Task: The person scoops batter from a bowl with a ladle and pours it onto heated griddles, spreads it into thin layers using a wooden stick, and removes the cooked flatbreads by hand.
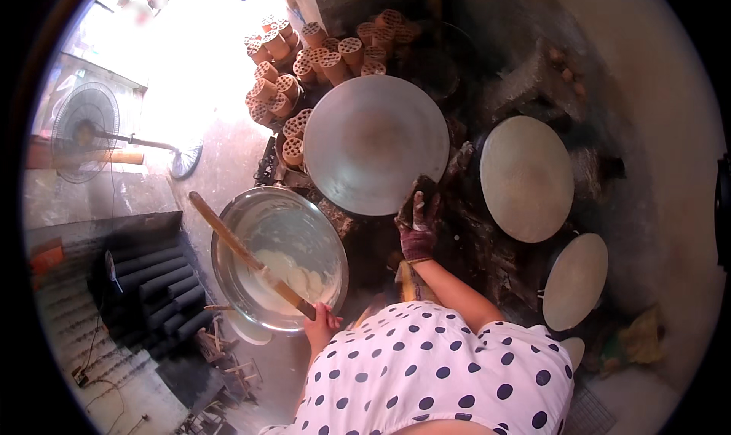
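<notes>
A large round griddle [358, 145] with a bare grey top lies ahead of me. My right hand [417, 233], in a dark purple, stained glove, is at its near right rim. It is closed on a dark flat pad [424, 185] that touches the rim; its kind is unclear. To the left stands a wide metal bowl [222, 263] with pale batter [304, 283] inside. My left hand [322, 322], bare, grips the dark end of a flat tan spatula [291, 295] at the bowl's near rim. A long wooden stick [228, 233] slants over the bowl, meeting the spatula.
Two more round griddles [527, 180] [576, 281] stand to the right. Perforated clay-coloured briquettes [333, 68] are piled beyond the main griddle. Stacked black cylinders [164, 283] lie at the lower left. A standing fan [85, 132] is at the far left.
</notes>
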Motion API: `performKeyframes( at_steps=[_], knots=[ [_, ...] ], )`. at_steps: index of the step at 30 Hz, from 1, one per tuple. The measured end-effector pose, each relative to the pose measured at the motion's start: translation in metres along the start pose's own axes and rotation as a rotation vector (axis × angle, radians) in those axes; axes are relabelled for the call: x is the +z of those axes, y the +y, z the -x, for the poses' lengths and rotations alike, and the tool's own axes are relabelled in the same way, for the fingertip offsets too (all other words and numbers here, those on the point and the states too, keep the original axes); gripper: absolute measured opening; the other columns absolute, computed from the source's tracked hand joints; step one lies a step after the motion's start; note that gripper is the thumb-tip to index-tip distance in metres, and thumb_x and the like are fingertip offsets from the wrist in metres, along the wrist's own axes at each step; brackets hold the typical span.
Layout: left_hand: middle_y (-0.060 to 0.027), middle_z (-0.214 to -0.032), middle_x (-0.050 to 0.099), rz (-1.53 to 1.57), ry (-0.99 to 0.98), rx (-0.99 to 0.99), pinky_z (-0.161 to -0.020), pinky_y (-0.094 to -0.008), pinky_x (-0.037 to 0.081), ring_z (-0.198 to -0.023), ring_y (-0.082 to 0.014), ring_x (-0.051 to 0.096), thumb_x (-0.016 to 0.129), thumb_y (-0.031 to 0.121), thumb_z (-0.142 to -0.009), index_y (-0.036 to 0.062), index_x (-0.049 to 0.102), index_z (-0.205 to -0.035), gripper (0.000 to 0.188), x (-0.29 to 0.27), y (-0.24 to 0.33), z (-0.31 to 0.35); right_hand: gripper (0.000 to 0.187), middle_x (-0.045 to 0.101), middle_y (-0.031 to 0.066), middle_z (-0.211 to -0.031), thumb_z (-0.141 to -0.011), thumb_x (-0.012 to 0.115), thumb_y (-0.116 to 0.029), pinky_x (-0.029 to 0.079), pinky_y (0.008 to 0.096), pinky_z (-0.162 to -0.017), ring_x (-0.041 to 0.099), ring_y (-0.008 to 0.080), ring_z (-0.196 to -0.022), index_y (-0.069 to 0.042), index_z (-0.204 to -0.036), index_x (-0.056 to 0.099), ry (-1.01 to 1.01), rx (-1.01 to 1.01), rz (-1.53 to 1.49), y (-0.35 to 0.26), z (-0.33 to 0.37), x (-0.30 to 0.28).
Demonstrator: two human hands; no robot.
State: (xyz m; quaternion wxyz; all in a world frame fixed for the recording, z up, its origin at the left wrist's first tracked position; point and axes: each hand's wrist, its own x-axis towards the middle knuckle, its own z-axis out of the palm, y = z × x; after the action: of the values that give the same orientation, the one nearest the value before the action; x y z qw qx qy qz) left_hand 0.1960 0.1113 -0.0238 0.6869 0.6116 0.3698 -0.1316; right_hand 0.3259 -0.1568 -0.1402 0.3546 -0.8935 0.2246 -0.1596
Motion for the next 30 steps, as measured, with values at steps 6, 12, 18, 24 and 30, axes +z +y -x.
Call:
performKeyframes(
  at_steps=[6, 12, 18, 24, 30],
  knots=[
    [-0.0042, -0.050, 0.044, 0.039, 0.074, 0.009, -0.055, -0.0326, 0.051, -0.043, -0.0143, 0.046, 0.048, 0.027, -0.099, 0.0010, 0.051, -0.083, 0.031, 0.002, 0.012, 0.005, 0.058, 0.035, 0.0139, -0.144, -0.085, 0.058, -0.036, 0.035, 0.0445, -0.103, 0.040, 0.0351, -0.127, -0.025, -0.139, 0.039, 0.200, -0.002, 0.420, -0.006, -0.182, -0.005],
    [-0.0042, -0.049, 0.044, 0.087, 0.225, -0.003, -0.055, -0.0321, 0.051, -0.041, -0.0136, 0.044, 0.044, 0.025, -0.100, 0.0001, 0.052, -0.081, 0.032, -0.007, -0.018, 0.020, 0.036, 0.052, 0.0085, -0.125, -0.088, 0.047, -0.034, 0.041, 0.0477, -0.098, 0.047, 0.0290, -0.118, -0.018, -0.118, 0.058, -0.039, -0.499, 0.433, -0.072, -0.335, 0.093],
    [-0.0026, -0.049, 0.044, 0.110, 0.223, 0.026, -0.052, -0.0312, 0.051, -0.041, -0.0125, 0.045, 0.048, 0.026, -0.098, 0.0013, 0.053, -0.082, 0.030, 0.001, -0.015, 0.017, 0.035, 0.057, 0.0025, -0.118, -0.083, 0.055, -0.037, 0.041, 0.0407, -0.096, 0.050, 0.0231, -0.114, -0.027, -0.115, 0.060, -0.445, -1.219, 0.317, -0.165, -0.224, 0.171],
    [-0.0002, -0.050, 0.043, 0.105, 0.110, 0.110, -0.055, -0.0273, 0.049, -0.043, -0.0105, 0.044, 0.047, 0.026, -0.099, 0.0033, 0.052, -0.081, 0.029, 0.006, 0.008, -0.001, 0.050, 0.045, 0.0001, -0.140, -0.078, 0.063, -0.035, 0.018, 0.0524, -0.113, 0.034, 0.0241, -0.135, -0.027, -0.126, 0.052, -1.144, -1.764, 0.505, -0.121, -0.111, 0.001],
    [-0.0001, -0.050, 0.042, 0.009, 0.037, 0.112, -0.055, -0.0270, 0.049, -0.042, -0.0102, 0.043, 0.048, 0.029, -0.099, 0.0036, 0.052, -0.080, 0.032, 0.001, 0.004, -0.001, 0.043, 0.049, 0.0055, -0.135, -0.083, 0.055, -0.029, 0.025, 0.0452, -0.108, 0.034, 0.0263, -0.134, -0.014, -0.124, 0.051, -1.062, -1.219, 0.240, 0.045, -0.242, -0.145]
  ],
)
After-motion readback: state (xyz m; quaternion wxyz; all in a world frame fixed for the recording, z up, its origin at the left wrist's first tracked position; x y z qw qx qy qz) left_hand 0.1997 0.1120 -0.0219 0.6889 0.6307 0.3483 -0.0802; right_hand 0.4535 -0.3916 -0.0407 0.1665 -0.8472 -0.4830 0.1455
